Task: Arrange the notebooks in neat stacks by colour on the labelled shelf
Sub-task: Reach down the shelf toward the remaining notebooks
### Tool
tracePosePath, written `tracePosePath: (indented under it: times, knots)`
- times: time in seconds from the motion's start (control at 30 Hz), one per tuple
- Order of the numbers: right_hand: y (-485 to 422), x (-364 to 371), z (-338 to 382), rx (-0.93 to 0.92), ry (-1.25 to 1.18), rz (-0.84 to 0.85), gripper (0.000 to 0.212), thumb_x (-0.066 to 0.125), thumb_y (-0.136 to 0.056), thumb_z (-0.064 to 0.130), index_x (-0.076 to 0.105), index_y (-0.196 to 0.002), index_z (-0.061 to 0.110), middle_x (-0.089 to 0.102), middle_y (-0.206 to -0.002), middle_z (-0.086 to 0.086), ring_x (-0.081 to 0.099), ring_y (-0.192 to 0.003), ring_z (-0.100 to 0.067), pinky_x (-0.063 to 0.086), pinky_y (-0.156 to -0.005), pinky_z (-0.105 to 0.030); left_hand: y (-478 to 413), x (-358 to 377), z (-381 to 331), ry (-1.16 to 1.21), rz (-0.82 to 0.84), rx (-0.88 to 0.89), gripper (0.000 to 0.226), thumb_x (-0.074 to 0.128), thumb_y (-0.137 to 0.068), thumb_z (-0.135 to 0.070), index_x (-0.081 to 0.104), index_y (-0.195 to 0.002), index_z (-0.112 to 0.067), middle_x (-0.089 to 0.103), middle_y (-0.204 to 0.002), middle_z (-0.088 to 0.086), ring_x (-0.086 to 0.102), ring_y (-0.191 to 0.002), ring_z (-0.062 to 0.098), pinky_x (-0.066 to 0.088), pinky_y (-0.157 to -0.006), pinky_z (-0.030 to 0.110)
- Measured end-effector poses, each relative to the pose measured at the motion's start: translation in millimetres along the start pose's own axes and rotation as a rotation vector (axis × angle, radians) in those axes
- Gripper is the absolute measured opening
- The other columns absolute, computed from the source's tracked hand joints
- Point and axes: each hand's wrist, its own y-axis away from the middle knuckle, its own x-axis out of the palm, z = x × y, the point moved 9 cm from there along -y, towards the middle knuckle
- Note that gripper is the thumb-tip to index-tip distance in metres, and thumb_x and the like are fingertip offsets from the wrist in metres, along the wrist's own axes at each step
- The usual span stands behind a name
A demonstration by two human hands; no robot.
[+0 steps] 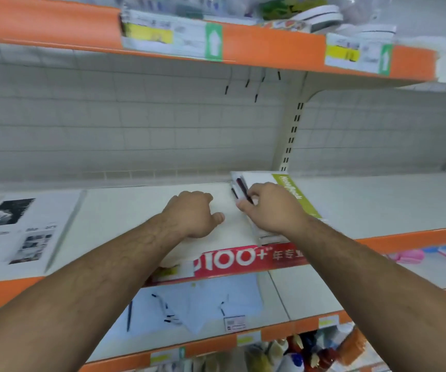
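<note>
Green-edged notebooks lie stacked under your right hand, which pinches the pile's left edge. The stack's long axis runs away from you, its far end leaning left. Your left hand rests curled and empty on the shelf just beside it.

The right hand hides the middle of the notebooks. The price labels are too blurred to read.
</note>
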Motion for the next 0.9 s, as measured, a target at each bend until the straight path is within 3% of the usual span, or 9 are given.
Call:
tracePosePath:
  times: [0.2,0.3,0.37,0.47,0.63,0.77,0.9]
  knots:
    - [-6,-29,-92,0.122,0.09,-0.051,0.053,0.049,-0.092,0.063,0.066,-0.111,0.017,0.066,-0.111,-0.004,0.058,-0.104,-0.026,0.048,-0.08,-0.033,-16,5,-62,0.083,-0.033,-0.028,0.045,0.038,-0.105,-0.039,0.047,-0.144,-0.018,0.051,-0.147,0.003,0.048,-0.132,0.026,0.041,-0.107,0.04]
    - [-8,-32,-130,0.233,0.103,0.005,0.062,0.051,-0.083,0.074,0.061,-0.107,0.019,0.063,-0.105,-0.003,0.057,-0.1,-0.026,0.05,-0.079,-0.035,-20,5,-82,0.117,-0.011,-0.048,0.04,0.035,-0.106,-0.026,0.053,-0.139,-0.011,0.054,-0.142,0.006,0.051,-0.126,0.026,0.043,-0.104,0.039]
    - [-8,-28,-147,0.302,0.02,0.091,0.057,0.059,-0.078,0.074,0.056,-0.095,0.02,0.059,-0.092,0.003,0.059,-0.09,-0.021,0.046,-0.071,-0.032,-23,4,-90,0.141,-0.003,-0.045,0.039,0.034,-0.106,-0.027,0.056,-0.133,-0.01,0.059,-0.135,0.007,0.054,-0.12,0.026,0.045,-0.101,0.04]
    - [-9,-16,-160,0.354,-0.171,0.194,0.045,0.074,-0.078,0.058,0.055,-0.076,0.017,0.058,-0.077,0.004,0.056,-0.069,-0.012,0.038,-0.055,-0.028,-28,5,-95,0.16,-0.007,-0.027,0.04,0.035,-0.104,-0.038,0.057,-0.127,-0.014,0.063,-0.126,0.005,0.056,-0.112,0.025,0.047,-0.096,0.038]
    - [-10,-13,-183,0.497,-0.411,0.122,0.038,0.084,-0.075,0.036,0.057,-0.072,0.009,0.059,-0.067,-0.005,0.055,-0.056,-0.018,0.038,-0.049,-0.025,-35,4,-94,0.177,0.012,-0.032,0.045,0.035,-0.104,-0.046,0.058,-0.127,-0.016,0.063,-0.128,0.004,0.057,-0.113,0.024,0.047,-0.097,0.038]
    - [-13,-21,-190,0.526,-0.377,0.014,0.031,0.08,-0.077,0.025,0.051,-0.078,0.012,0.063,-0.08,-0.006,0.058,-0.063,-0.017,0.042,-0.053,-0.026,-34,4,-96,0.2,0.032,-0.044,0.049,0.037,-0.104,-0.049,0.057,-0.131,-0.014,0.062,-0.129,0.004,0.057,-0.112,0.022,0.047,-0.097,0.036]
    - [-11,-26,-203,0.6,-0.467,-0.115,0.012,0.064,-0.084,0.015,0.054,-0.079,0.009,0.061,-0.079,-0.007,0.054,-0.06,-0.021,0.034,-0.048,-0.024,-34,3,-97,0.227,0.027,-0.038,0.05,0.04,-0.101,-0.056,0.059,-0.121,-0.015,0.064,-0.112,0.0,0.056,-0.097,0.017,0.047,-0.086,0.032]
